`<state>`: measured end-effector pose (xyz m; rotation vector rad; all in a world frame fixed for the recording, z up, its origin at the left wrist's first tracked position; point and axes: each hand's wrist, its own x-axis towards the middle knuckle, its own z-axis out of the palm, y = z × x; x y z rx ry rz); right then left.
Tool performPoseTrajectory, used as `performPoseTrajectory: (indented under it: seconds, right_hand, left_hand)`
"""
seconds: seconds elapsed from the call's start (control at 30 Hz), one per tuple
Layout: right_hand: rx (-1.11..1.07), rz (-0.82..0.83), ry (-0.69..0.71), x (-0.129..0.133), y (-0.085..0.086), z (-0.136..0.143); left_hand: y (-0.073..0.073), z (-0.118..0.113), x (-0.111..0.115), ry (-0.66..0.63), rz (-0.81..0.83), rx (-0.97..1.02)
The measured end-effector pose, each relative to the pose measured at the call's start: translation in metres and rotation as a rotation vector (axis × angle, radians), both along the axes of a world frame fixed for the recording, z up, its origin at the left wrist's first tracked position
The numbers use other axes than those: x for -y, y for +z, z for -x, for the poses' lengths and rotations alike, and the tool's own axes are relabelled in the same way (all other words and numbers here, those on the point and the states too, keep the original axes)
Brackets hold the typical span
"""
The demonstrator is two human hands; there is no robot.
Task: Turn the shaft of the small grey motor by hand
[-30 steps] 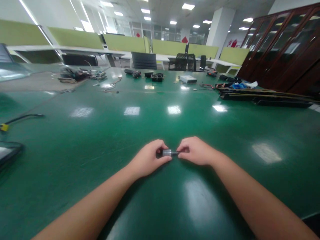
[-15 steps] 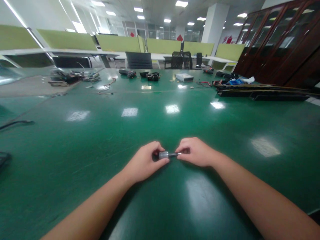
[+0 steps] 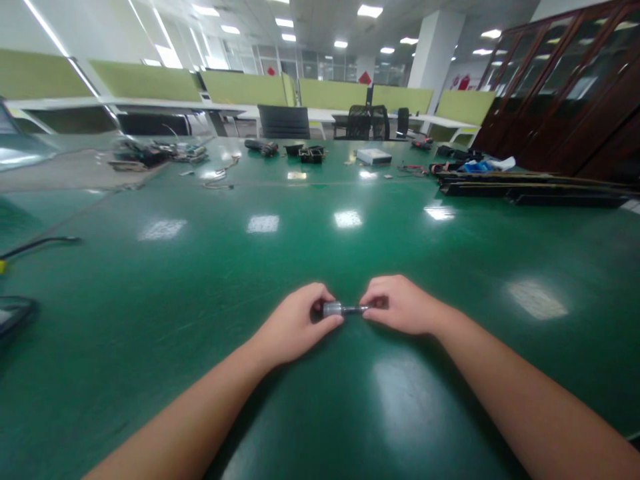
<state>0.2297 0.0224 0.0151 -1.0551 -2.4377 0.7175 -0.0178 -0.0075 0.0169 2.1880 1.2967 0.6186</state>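
Note:
Between my two hands, low over the green tabletop [image 3: 310, 253], lies a small silver cylinder [image 3: 333, 309] with a thin dark shaft [image 3: 353, 310] pointing right. Its exact kind is too small and blurred to make out. My left hand [image 3: 297, 323] is closed round the cylinder, thumb below and fingers above; its left end is hidden in the palm. At the right end of the shaft, the thumb and fingertips of my right hand [image 3: 400, 305] are pinched together, hiding the tip.
Black cable [image 3: 40, 245] and a dark-framed object [image 3: 15, 317] lie at left. Across the far side are circuit parts [image 3: 185, 153], a power drill-like tool [image 3: 261, 147], black parts [image 3: 311, 154] and a white box [image 3: 373, 157]. Long black strips [image 3: 530, 185] are stacked at right.
The whole view has shifted slightly to the right in the picture. A little more of the dark shaft shows between my hands. Both grips look the same.

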Motion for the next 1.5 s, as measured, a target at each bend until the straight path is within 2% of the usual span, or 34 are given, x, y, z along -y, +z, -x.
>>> performPoseTrajectory:
  seconds: [0.37, 0.57, 0.67, 1.0, 1.2, 1.5]
  right_hand:
    - [-0.001, -0.045, -0.004, -0.003, -0.002, -0.005]
    - [-0.002, 0.0, -0.065, -0.01, -0.002, -0.014]
    - [-0.015, 0.017, -0.04, -0.01, -0.002, -0.014]
    - [-0.016, -0.008, 0.022, -0.002, -0.004, 0.002]
    - [-0.102, -0.001, -0.01, 0.008, -0.011, 0.021]
    - [-0.096, -0.024, -0.005, 0.009, -0.011, 0.02]
  left_hand:
    - [-0.003, 0.005, 0.0, -0.01, -0.017, 0.001]
    - [-0.005, 0.008, 0.001, -0.016, -0.017, 0.008]
    - [-0.005, 0.009, 0.0, -0.018, -0.016, 0.005]
    - [-0.006, 0.006, -0.001, -0.02, -0.023, 0.007]
    - [-0.006, 0.005, -0.002, -0.024, -0.016, 0.015]
    - [-0.007, 0.005, -0.001, -0.015, -0.01, 0.016]
